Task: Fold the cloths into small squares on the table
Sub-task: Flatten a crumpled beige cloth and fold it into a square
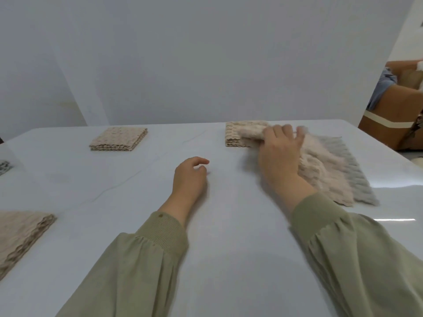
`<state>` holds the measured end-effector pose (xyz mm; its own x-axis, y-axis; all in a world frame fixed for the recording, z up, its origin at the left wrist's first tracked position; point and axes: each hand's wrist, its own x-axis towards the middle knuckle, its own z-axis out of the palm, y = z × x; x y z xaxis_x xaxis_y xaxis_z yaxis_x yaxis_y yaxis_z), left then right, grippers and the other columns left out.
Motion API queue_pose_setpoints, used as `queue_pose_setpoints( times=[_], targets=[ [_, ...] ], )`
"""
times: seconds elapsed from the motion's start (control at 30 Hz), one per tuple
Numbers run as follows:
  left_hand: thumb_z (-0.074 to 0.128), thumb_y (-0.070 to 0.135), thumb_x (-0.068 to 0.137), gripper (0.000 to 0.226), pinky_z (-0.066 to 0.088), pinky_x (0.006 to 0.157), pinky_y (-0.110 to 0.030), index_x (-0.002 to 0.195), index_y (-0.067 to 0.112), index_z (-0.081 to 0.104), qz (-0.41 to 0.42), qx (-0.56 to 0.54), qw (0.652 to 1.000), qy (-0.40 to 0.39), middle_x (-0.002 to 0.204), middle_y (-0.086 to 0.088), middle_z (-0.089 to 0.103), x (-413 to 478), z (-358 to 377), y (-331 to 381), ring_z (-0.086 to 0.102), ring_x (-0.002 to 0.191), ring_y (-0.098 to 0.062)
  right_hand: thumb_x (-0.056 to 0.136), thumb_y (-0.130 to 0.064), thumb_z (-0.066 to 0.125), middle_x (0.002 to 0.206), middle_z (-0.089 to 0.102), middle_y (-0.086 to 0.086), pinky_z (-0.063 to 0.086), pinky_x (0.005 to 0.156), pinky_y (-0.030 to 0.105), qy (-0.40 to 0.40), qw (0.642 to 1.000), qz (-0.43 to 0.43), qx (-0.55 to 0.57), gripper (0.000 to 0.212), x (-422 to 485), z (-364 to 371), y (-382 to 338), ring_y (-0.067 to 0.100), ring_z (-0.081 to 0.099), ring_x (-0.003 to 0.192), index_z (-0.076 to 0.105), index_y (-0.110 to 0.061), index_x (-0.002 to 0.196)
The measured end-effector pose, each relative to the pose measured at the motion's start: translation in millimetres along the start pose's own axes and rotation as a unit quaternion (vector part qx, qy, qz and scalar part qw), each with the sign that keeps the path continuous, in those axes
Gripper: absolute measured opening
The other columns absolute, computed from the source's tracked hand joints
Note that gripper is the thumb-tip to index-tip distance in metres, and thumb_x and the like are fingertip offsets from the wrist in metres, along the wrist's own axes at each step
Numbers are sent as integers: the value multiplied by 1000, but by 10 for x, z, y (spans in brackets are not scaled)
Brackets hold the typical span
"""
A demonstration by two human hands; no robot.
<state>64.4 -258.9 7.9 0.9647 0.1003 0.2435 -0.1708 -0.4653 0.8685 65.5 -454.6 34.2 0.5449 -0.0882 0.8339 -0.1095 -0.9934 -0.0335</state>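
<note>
1. Pickup step, I'd say: right hand (280, 154) clamps pink cloth (320, 177) over grey cloth (357, 175), near table (229, 236) far right corner.
2. left hand (190, 177) loosely curled, empty, mid-table.
3. Next probably: drag pink cloth to centre, spread flat.

Table (229, 236): glossy pale grey-white with faint thin grey veins. Far folded stack (117, 139): beige, small waffle check. Near-left folded stack (20, 236): same beige, with wavy ribbed edges. Right folded stack (235, 136): beige waffle. Pale pink cloth (320, 177): soft pink-beige, with wavy raised ridges. Grey cloth (357, 172) under it: light grey, same wavy ridging. Scrap at the left edge (4, 167): dark grey and white speckle. Sleeves (137, 271): plain olive green, ribbed cuffs. Wall (183, 53): plain pale grey. Box (389, 124): brown with a cream stripe.
</note>
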Motion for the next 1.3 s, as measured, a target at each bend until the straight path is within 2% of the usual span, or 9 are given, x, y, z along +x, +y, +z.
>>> queue_pose_setpoints(
  times=[0.1, 0.2, 0.33, 0.5, 0.73, 0.93, 1.03, 1.13, 1.3],
  targets=[
    [46, 2, 86, 28, 48, 81, -22, 85, 21, 66, -2, -51, 997, 53, 99, 3, 66, 48, -142, -68, 61, 90, -17, 73, -14, 54, 80, 57, 11, 30, 96, 46, 102, 971, -103, 193, 14, -129, -217, -437, 28, 43, 85, 55, -8, 86],
    [49, 2, 84, 28, 51, 70, -28, 72, 19, 67, -64, -191, 976, 81, 80, -4, 68, 75, -383, -150, 61, 77, -19, 83, -34, 43, 91, 60, 7, 25, 105, 48, -77, 947, -167, 265, 33, -393, -347, -842, 29, 50, 95, 60, -8, 96],
    [41, 13, 95, 22, 50, 78, -29, 107, 16, 59, -119, -296, 942, 103, 107, -8, 64, 35, -635, -229, 63, 95, -21, 87, -51, 23, 118, 60, 8, 16, 111, 56, -230, 935, -168, 213, 63, -506, -324, -949, 29, 48, 118, 55, -9, 120],
    [50, 15, 95, 29, 40, 83, -10, 122, 20, 56, -13, -75, 997, -4, 120, 7, 58, -98, -695, -312, 54, 103, -4, 95, -50, 29, 137, 45, 12, 17, 108, 61, -402, 915, -40, 5, 57, -397, -345, -825, 31, 37, 129, 41, -10, 133],
    [70, 32, 82, 49, 38, 88, -7, 128, 32, 53, 51, -39, 988, -140, 122, 18, 54, -229, -682, -222, 50, 110, 6, 79, -21, 66, 75, 64, 9, 44, 90, 50, -121, 982, -67, 129, 17, -379, -311, -786, 32, 57, 84, 65, -8, 69],
    [63, 5, 78, 3, 41, 57, -22, 77, 7, 65, 44, -48, 997, -51, 68, 2, 61, -256, -589, -119, 50, 59, -3, 91, -33, 33, 64, 57, 3, 34, 74, 37, -81, 937, -49, 335, 37, -436, -382, -883, 25, 48, 69, 51, -16, 63],
    [52, 7, 84, 10, 43, 62, -20, 84, 8, 62, -6, -139, 984, 114, 74, -1, 63, -203, -644, -122, 57, 72, -13, 91, -27, 31, 110, 62, 12, 32, 99, 47, -164, 960, 56, 220, 37, -322, -375, -740, 32, 52, 108, 61, -11, 106],
    [40, 5, 87, 43, 40, 84, -16, 121, 25, 56, -54, -158, 962, 214, 110, 9, 59, -186, -761, -178, 54, 101, -10, 90, -19, 38, 149, 32, 14, 14, 111, 61, -400, 911, 98, 23, 54, -316, -391, -540, 34, 27, 137, 29, -10, 143],
    [51, 23, 82, 54, 41, 104, -44, 134, 33, 44, 39, -81, 992, 90, 130, -7, 47, -147, -735, -256, 48, 121, -24, 86, -11, 48, 99, 62, 3, 30, 105, 46, -430, 895, 0, -116, 22, -316, -576, -515, 25, 56, 103, 59, -16, 105]
  ],
)
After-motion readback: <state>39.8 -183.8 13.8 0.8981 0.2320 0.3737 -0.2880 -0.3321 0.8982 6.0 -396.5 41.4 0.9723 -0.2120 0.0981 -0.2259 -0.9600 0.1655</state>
